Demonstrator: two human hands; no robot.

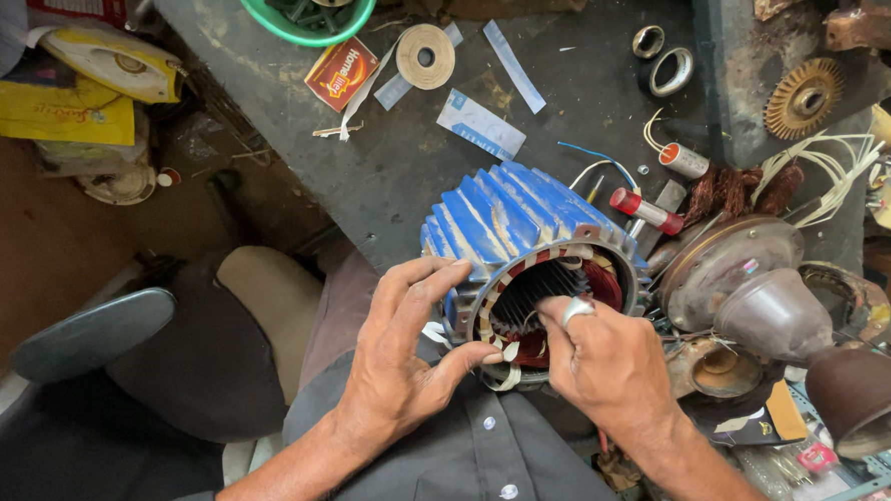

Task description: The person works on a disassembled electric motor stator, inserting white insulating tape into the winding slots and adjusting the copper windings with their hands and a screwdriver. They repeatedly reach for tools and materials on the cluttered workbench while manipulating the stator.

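Cluttered dark metal workbench [402, 172], seen from above, strewn with parts and scraps.

- Work item: blue finned cast-metal motor housing [509, 218] with copper stator windings in the bore, lying on its side at the near bench edge, open end tilted toward the body.
- Left hand [400, 358]: fingers spread over the near left rim of the housing, thumb tip pressed on the taped winding overhang; bracing, not closed around anything.
- Right hand [605, 359]: fingers curled together at the lower right of the bore, ring visible; pinching at the winding end. Whether a tool or strip lies in the pinch: cannot tell.
- Nearby: roll of beige tape [425, 56] and white paper strips [480, 124] further back on the bench; red-capped cylinder [644, 212] just behind the housing; brown domed motor end covers [758, 297] to the right.

Step in hand, as judged: dressing or binding the winding overhang. Next move calls for steady bracing and fine fingertip control at the rim.
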